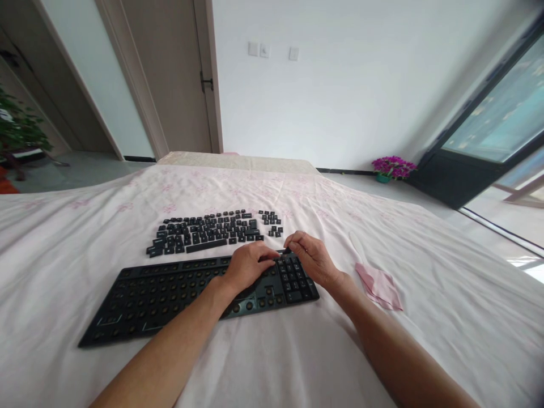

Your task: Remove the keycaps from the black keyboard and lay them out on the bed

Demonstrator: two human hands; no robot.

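Both hands are down on the long black plastic keyboard [195, 292], which lies slantwise on the pale pink flower-printed bedsheet [85, 238], its right end further away than its left. The left hand [249, 266] rests palm-down over the board just left of the number pad, fingers curled and fingertips pointing right; whether it pinches anything there, I cannot tell. The right hand [312, 258] comes in from the right over the pad's far corner, fingers bent and drawn together at the far edge, perhaps on a small dark key (too small to be sure). Most of the board is stripped, rows of bare round sockets showing, while the number pad [294, 279] at the right end has its caps on. Just beyond the keyboard sits a laid-out spread of loose black keycaps [204, 232], with a smaller cluster of black caps [272, 222] to its right. A folded pink cloth [379, 286] lies near the right forearm. Far right, on the floor, a pot of purple flowers [393, 168].
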